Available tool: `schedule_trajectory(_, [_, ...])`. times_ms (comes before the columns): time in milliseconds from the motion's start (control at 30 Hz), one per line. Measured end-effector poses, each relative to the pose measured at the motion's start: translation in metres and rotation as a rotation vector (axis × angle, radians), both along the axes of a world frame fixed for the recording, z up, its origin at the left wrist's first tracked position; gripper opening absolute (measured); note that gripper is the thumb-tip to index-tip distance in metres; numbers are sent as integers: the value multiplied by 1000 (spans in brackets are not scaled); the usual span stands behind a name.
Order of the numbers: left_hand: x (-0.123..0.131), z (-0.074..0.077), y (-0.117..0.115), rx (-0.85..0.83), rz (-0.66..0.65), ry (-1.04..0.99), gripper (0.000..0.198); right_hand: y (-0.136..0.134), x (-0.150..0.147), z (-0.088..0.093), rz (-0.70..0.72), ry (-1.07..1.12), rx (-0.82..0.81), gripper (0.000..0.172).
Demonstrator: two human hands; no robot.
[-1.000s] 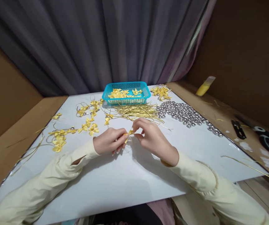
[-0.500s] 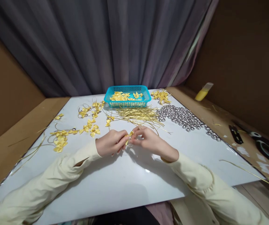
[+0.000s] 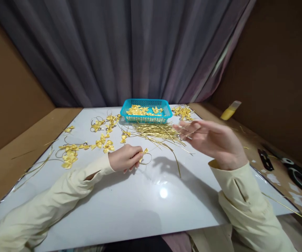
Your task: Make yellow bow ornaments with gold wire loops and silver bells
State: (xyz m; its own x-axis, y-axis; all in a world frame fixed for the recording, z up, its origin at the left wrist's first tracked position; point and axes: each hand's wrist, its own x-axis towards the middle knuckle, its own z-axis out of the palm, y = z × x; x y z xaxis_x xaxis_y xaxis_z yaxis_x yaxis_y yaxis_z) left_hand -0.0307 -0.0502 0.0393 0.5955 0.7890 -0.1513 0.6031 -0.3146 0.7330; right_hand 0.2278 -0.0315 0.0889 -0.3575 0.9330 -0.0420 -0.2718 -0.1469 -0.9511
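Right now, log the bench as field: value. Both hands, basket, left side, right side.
Left hand: pinching a yellow ribbon bow, thin wire loop showing beside it
Right hand: palm turned up near the gold wire pile; grip unclear
Basket: turquoise plastic basket, ribbon bows inside
Left side: scattered bows with wire loops
Right side: black-handled scissors, white scraps
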Motion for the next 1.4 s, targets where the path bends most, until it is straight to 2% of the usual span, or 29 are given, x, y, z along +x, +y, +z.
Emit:
schedule_trajectory(133, [0,3,0,-163,-3,-89,30,0,15,9,-201,134,108,47])
schedule_trajectory(233, [-1,5,0,-320,-12,-155,29,-2,21,12,-263,84,195,52])
schedule_trajectory(400, [-4,5,1,-476,-58,-227,30,-6,24,16,-179,88,402,46])
schedule_trajectory(533, [-5,5,3,-539,-106,-286,30,-1,27,14,-167,86,513,51])
schedule_trajectory(600, [-6,5,4,-576,-119,-317,30,6,29,10,-220,92,463,45])
schedule_trajectory(700, [-6,5,5,-627,-120,-354,29,20,33,2,-331,120,272,30])
schedule_trajectory(767, [-6,6,5,-659,-117,-383,27,27,36,-2,-394,162,158,26])
schedule_trajectory(833, [-6,6,5,-693,-114,-417,26,30,36,-4,-408,199,127,22])
schedule_trajectory(933, [-4,4,4,-757,-116,-483,23,24,31,-3,-335,144,179,15])
schedule_trajectory(1033, [-4,1,2,-848,-128,-586,20,11,19,-1,-264,-38,252,9])
schedule_trajectory(1133, [-4,-2,-1,-926,-128,-668,18,-2,5,-1,-178,-193,322,16])
schedule_trajectory(1200, [-4,-2,-3,-954,-122,-696,17,-11,-1,0,-87,-255,345,20])
schedule_trajectory(1333, [1,1,-7,-957,-117,-745,16,-29,-8,3,159,-355,359,12])
schedule_trajectory(1400, [4,2,-8,-941,-108,-758,16,-37,-10,5,246,-399,371,15])
